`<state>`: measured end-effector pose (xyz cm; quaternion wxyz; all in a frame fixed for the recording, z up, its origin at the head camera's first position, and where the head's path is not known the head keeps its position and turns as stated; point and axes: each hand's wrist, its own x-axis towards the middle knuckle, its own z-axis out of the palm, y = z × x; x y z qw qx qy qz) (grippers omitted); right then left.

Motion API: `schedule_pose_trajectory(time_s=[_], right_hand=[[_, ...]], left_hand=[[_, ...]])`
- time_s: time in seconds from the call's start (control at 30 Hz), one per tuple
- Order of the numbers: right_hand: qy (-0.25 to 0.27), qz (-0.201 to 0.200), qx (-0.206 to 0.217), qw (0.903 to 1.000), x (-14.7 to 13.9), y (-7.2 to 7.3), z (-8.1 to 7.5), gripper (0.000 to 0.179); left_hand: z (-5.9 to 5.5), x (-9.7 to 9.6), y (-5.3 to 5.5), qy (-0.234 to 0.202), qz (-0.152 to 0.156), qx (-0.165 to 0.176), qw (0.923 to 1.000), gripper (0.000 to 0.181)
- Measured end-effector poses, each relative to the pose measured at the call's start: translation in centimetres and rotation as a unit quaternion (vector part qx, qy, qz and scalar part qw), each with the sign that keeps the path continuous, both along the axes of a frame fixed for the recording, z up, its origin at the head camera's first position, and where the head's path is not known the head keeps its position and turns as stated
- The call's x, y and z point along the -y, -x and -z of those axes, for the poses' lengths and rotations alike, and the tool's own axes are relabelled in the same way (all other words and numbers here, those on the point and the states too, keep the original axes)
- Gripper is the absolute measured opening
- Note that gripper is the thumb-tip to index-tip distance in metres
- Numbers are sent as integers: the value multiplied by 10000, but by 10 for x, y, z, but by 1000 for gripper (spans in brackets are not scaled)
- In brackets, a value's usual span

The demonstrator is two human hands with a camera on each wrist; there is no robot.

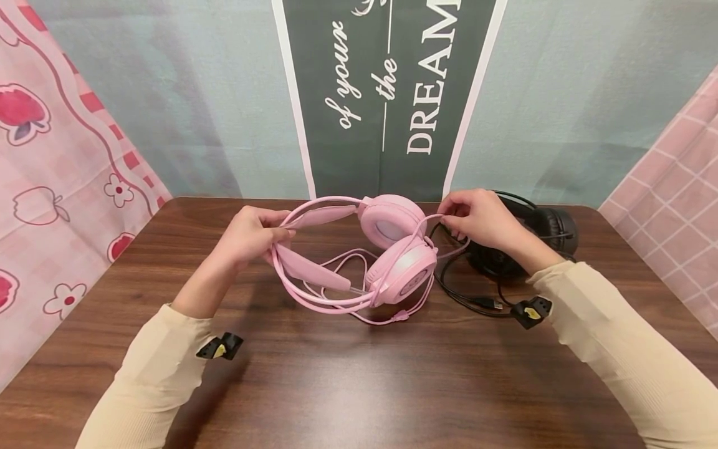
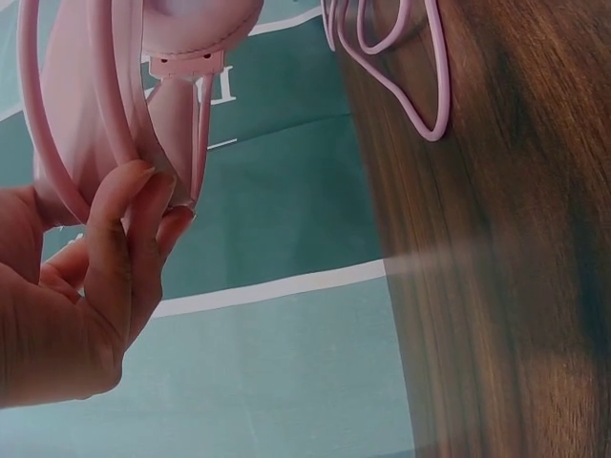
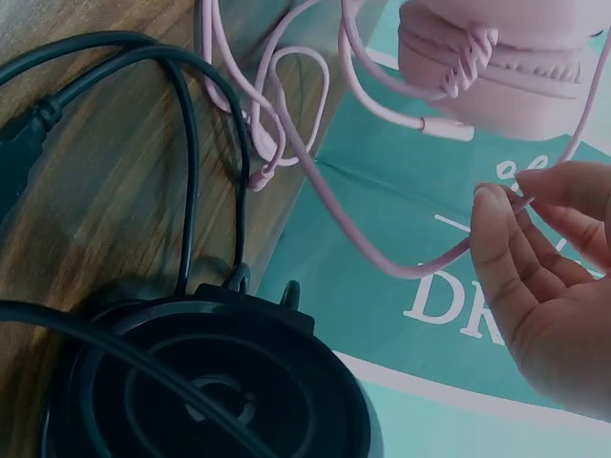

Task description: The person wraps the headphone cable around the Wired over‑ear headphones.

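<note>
Left hand (image 1: 247, 237) grips the headband (image 1: 318, 272) of the pink headphones (image 1: 412, 274), poised between both hands over the bench (image 1: 359, 386), and the right hand (image 1: 477, 218) pinches their slim cable (image 3: 406, 272) (a loose curve, that)! Black headphones (image 1: 563, 227) lie partly behind the right hand, a USB plug (image 1: 488, 303) near them.

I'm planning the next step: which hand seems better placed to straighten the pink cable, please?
Probably the right hand: it pinches the pink cable, while the left hand holds the headband.
</note>
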<state>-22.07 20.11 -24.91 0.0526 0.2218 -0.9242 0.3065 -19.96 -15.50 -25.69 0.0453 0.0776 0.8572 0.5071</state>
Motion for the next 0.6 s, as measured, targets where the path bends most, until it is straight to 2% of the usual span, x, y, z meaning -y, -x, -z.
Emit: schedule_pose_trajectory(time_s=[0.23, 0.33, 0.6], right_hand=[[-31, 46, -179, 9998, -7, 4, 2, 12], [36, 45, -310, 9995, -8, 5, 2, 9], [159, 138, -629, 9978, -9, 11, 4, 7]], left_hand=[[2, 1, 0, -112, 70, 89, 9999, 34], [2, 1, -1, -177, 63, 165, 9997, 35], [2, 1, -1, -172, 282, 244, 9992, 37]])
